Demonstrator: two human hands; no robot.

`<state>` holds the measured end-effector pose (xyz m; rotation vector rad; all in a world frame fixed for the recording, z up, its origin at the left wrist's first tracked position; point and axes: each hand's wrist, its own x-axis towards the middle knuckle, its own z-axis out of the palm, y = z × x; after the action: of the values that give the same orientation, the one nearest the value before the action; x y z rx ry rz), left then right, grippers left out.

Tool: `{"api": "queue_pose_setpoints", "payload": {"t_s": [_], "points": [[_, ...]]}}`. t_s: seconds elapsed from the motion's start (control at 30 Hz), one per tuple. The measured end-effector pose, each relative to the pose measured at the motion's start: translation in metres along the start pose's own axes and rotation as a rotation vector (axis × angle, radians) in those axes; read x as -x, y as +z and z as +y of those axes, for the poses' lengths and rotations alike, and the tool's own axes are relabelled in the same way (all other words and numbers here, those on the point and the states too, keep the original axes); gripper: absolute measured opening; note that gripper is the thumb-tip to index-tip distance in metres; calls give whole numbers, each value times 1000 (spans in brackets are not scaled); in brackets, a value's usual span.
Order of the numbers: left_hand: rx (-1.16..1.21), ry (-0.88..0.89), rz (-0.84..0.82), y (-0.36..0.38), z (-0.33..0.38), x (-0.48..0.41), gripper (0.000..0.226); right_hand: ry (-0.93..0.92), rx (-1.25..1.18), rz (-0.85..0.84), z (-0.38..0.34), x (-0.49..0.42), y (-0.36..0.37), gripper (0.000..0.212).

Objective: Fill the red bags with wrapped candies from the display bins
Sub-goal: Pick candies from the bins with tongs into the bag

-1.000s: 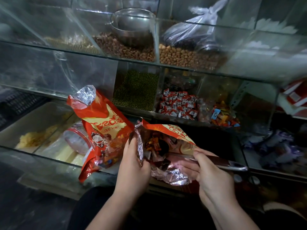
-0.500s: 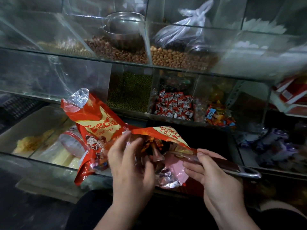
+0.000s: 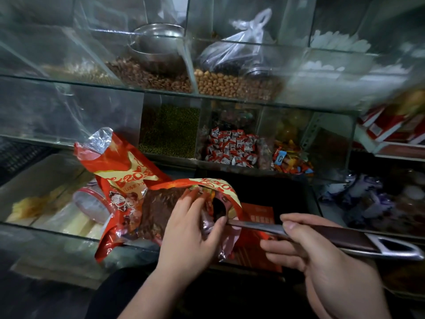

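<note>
Two red bags are being supported at the front edge of the lower glass bin: the upright bag is being leaned at the left, while the open bag is being gripped at its mouth by the curled fingers of the left hand. A long-handled metal utensil is being clasped by the right hand, its tip being held inside that mouth. Wrapped candies are being displayed in a middle-shelf bin behind
</note>
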<state>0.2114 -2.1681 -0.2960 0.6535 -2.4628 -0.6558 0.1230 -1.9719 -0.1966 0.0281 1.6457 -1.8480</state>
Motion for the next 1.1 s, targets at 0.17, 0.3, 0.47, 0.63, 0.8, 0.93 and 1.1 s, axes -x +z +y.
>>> {"api": "queue_pose_setpoints", "payload": {"t_s": [0.17,0.3,0.47,0.63,0.8,0.93,1.1], "points": [[37,74,6,-6,-1,10,64,29,11,-160,-5,11,-5,22],[84,117,50,-8,0,20,59,64,24,-206,-16,16,-4,22],[114,131,131,-12,2,23,53,82,-6,-268,-27,20,-1,47],[78,125,230,-17,6,22,52,-82,39,-219,-16,22,-3,40],[74,150,178,-17,9,14,43,-288,32,-102,-8,31,2,26],[64,152,139,-18,14,9,41,-305,-10,-74,-15,32,1,20],[33,193,159,-26,26,-9,36,-334,-93,-91,-30,32,-2,27]]}}
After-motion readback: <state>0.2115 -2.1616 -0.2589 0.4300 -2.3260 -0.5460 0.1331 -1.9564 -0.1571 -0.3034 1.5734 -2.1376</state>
